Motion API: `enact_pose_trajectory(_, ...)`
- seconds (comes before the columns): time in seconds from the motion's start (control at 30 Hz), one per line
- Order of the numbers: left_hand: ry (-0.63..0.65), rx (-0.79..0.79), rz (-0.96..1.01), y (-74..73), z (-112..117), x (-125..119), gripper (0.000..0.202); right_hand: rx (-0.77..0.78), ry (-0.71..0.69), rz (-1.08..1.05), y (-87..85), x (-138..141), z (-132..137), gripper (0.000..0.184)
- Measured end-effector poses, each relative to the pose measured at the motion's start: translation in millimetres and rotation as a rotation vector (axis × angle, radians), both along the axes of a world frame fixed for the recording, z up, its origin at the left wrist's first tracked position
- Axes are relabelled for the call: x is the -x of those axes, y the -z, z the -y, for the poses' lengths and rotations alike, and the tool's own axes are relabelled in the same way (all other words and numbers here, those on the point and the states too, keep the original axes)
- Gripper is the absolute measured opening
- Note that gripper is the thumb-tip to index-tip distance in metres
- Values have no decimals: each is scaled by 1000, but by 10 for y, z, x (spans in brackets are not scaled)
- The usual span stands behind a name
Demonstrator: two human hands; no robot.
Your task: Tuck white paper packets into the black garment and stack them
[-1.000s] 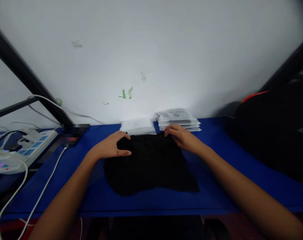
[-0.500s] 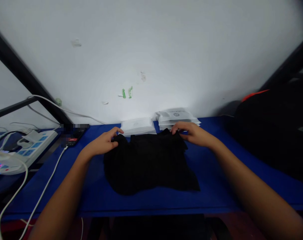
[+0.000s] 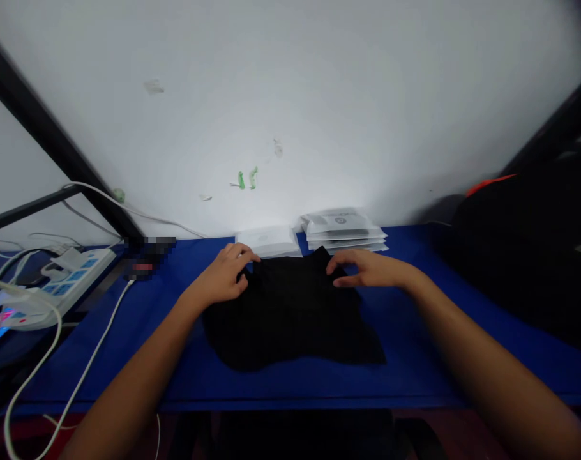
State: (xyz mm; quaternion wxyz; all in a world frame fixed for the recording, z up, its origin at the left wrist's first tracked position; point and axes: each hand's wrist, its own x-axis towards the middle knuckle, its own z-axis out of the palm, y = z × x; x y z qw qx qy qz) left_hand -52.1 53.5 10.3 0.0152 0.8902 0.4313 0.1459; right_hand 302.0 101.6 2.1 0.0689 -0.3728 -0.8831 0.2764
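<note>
Black cloth [image 3: 295, 319] spread on blue surface [image 3: 424, 377]. Left hand [image 3: 225, 275] at cloth's far left corner, right hand [image 3: 364, 268] at its far right; fingers of both bent, grip on fabric cannot be told. Stacked white packets [image 3: 343, 225] behind cloth; power strip [image 3: 80, 278] well left of it.

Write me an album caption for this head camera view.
Left hand and right hand at a black cloth lying on a blue table, white packets behind.
</note>
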Motion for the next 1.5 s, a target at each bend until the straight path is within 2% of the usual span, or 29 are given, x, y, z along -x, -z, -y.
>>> enact_pose_trajectory(0.07,128,59,6,-5,35,-49,48,44,22,48,-36,53,75,47)
enact_pose_trajectory(0.13,180,142,-5,12,40,-72,45,61,37,102,-53,97,134,60)
enact_pose_trajectory(0.23,151,187,-6,92,-15,-68,30,17,39,147,-39,132,169,58)
enact_pose_trajectory(0.33,38,162,50,195,-98,-54,17,-51,22,140,-2,141,138,44)
enact_pose_trajectory(0.47,-265,136,138,298,-172,-52,12,-199,50,53,74,173,52,23)
enact_pose_trajectory(0.53,-384,53,109,320,-189,-52,13,-309,176,34,130,208,20,17)
enact_pose_trajectory(0.6,-428,-91,34,304,-188,-48,14,-431,351,81,183,248,11,22)
enact_pose_trajectory(0.7,-374,-228,-27,207,-139,-48,15,-593,520,154,215,295,39,33)
enact_pose_trajectory(0.8,-183,-77,10,106,-51,-62,15,-640,465,133,182,312,94,29)
enact_pose_trajectory(0.9,-72,174,-45,91,6,-70,29,-503,241,78,156,313,137,25)
enact_pose_trajectory(1.0,-95,313,-101,121,-2,-53,36,-328,48,81,184,317,145,28)
enact_pose_trajectory(1.13,-30,338,-87,84,-34,-21,18,-255,-23,102,202,331,128,14)
enact_pose_trajectory(1.2,-12,307,-50,13,-10,-18,15,-253,-32,84,154,327,132,8)
enact_pose_trajectory(1.27,-16,349,35,-86,54,-26,16,-222,-32,57,66,306,157,8)
enact_pose_trajectory(1.33,10,557,151,-197,143,-38,19,-110,-36,6,-41,273,202,12)
enact_pose_trajectory(1.43,138,1099,268,-318,260,-59,28,257,-115,-97,-163,228,269,23)
enact_pose_trajectory(1.5,202,1331,303,-332,288,-80,34,467,-143,-160,-180,209,271,29)
